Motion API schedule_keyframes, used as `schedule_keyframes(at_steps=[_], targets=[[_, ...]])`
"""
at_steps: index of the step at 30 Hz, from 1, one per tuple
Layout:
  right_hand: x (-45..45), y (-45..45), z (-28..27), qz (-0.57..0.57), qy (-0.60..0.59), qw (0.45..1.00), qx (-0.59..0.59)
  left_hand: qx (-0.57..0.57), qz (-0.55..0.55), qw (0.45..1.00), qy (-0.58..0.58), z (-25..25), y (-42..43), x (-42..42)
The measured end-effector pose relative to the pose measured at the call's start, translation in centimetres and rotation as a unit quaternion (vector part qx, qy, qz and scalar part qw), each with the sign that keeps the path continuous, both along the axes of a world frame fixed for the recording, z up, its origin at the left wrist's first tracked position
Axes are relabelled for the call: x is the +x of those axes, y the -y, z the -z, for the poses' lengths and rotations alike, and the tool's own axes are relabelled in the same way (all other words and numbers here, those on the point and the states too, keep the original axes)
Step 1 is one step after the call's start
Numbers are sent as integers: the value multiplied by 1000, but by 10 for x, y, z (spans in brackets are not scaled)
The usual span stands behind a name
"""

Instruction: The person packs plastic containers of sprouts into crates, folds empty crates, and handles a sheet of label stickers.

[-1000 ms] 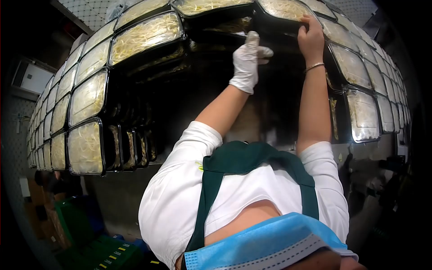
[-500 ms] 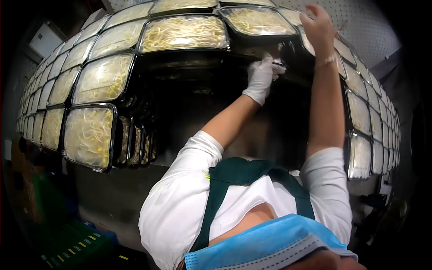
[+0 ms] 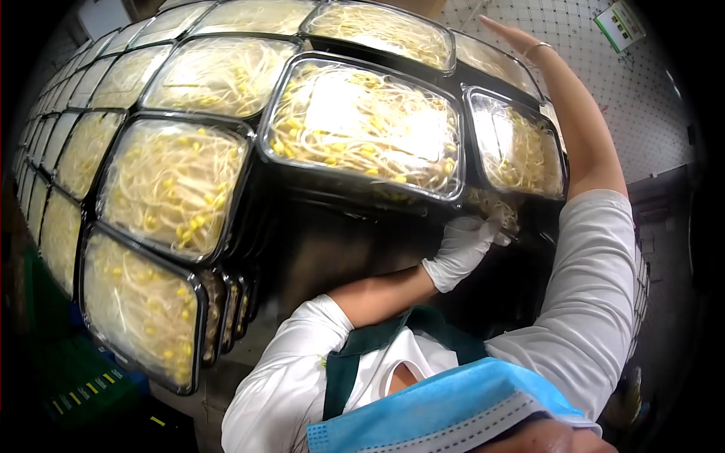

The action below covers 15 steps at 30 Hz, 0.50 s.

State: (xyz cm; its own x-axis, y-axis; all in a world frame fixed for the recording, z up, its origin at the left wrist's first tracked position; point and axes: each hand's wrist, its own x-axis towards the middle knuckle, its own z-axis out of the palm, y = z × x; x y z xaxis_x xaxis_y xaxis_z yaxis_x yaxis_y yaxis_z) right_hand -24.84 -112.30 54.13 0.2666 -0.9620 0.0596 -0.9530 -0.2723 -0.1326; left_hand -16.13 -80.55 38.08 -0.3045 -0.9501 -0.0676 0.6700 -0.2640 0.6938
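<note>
My left hand (image 3: 467, 245), in a white glove, is at the front side of the stacks, below the smaller sprout tray (image 3: 517, 147). Its fingers are closed together by a dark tray edge with sprouts behind it; what they grip is hidden. My right hand (image 3: 512, 35), bare with a bracelet at the wrist, reaches past the far side of the trays. Its fingers are stretched out and hold nothing visible. Between my hands and the left stacks sits a large black tray of bean sprouts (image 3: 366, 124) under a clear, shiny lid.
Stacks of lidded sprout trays (image 3: 177, 185) curve round the left and far sides. Another tray (image 3: 140, 302) tops the nearest left stack. Green crates (image 3: 83, 377) stand low at the left. A patterned surface with a green-and-white sign (image 3: 619, 26) is at the upper right.
The view has swung and come closer to the trays, which look larger. My right hand has reached farther out, its fingers now straighter. My left hand stays low beside the stacks.
</note>
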Motion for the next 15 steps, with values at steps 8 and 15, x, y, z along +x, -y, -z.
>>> schedule_keyframes(at_steps=[8,15], targets=[[12,-28,7,70,120,929,342,-15,21,999,-28,-13,11,8],[3,-42,1,83,77,923,367,-78,37,996,-12,1,4,-4]])
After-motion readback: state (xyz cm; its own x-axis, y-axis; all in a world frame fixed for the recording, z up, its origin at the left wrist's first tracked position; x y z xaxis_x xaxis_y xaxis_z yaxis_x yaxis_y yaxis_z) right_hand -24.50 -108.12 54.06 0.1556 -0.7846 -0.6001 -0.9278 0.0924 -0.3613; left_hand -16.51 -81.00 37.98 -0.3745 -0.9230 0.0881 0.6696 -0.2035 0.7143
